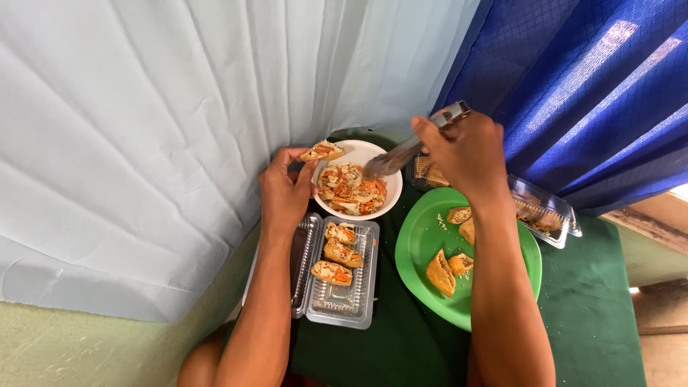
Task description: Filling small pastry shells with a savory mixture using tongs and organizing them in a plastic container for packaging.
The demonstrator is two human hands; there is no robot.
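2 bare forearms enter from the bottom edge and reach up over a small table under a dark green cloth (595, 315). Nearest the viewer, left of centre, lies a clear plastic clamshell box (337, 301), lid folded open to its left; 3 stuffed tofu pieces (338, 253) sit in a row in its upper half, lower half bare. To its right, a green plate (416, 251) carries 4 plain fried pieces (440, 274), partly crossed by the right forearm.

Beyond the box, the left hand (285, 192) has fingers closed in a pinch around 1 filled piece (322, 151), held level just above the left rim of a white bowl (390, 193). Bowl holds a shredded orange-and-white filling (351, 190), heaped. Whether the piece touches the rim cannot be told from this angle.

Right hand (466, 154) is above the plate's far edge, fingers wrapped tight around the handle end of metal tongs (408, 149). Tong tips point down-left, over the bowl's right side; tips are blurred, probably in or just above the filling.

Behind the right hand, a second clear box (548, 208) holds brown fried pieces, mostly hidden. Backdrop: pale blue curtain (143, 143) at left, dark blue curtain (595, 93) at right.
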